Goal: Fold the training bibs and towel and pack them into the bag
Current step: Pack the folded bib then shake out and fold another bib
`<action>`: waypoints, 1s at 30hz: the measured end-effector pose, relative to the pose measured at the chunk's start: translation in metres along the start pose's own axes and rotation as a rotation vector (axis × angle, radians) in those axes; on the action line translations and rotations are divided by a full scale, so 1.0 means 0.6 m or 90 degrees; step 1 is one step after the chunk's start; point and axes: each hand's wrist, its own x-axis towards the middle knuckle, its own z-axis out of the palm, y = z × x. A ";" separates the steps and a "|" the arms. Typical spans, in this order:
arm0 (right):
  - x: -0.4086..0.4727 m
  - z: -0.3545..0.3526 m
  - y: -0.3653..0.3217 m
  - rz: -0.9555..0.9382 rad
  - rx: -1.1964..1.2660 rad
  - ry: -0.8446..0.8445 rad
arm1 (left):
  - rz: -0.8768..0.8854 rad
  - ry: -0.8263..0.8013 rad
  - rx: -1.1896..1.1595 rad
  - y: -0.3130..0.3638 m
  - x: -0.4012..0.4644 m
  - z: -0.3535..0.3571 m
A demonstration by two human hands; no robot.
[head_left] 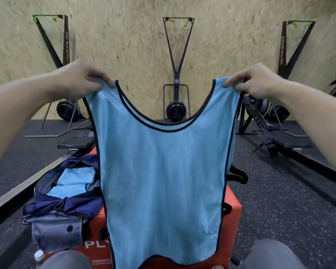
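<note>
Blue bib (163, 171) hangs pinched at its shoulders by left hand (80, 78) and right hand (258, 80); folding it in half likely comes next, then the bag (52, 206)

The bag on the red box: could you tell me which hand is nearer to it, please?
Left. The left hand pinches the bib shoulder up above the bag; the right hand pinches the other shoulder, across the bib from it.

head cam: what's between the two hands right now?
The light-blue bib, stretched flat; left hand and right hand each pinch a shoulder strap, its scooped neckline dipping between them. Head view.
</note>
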 end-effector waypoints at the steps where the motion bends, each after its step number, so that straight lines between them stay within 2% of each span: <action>1: 0.010 0.016 0.014 0.008 0.000 -0.003 | -0.004 -0.007 0.003 -0.010 0.013 0.017; 8: 0.075 0.158 0.116 0.047 -0.041 -0.018 | -0.001 -0.083 0.044 -0.105 0.096 0.162; 18: 0.180 0.441 0.325 0.083 -0.124 -0.080 | -0.049 -0.211 0.096 -0.320 0.196 0.450; 23: 0.235 0.597 0.433 0.110 -0.163 -0.144 | -0.103 -0.234 0.083 -0.443 0.241 0.599; 30: 0.440 0.704 0.491 0.064 -0.189 -0.084 | -0.067 -0.184 0.202 -0.545 0.441 0.667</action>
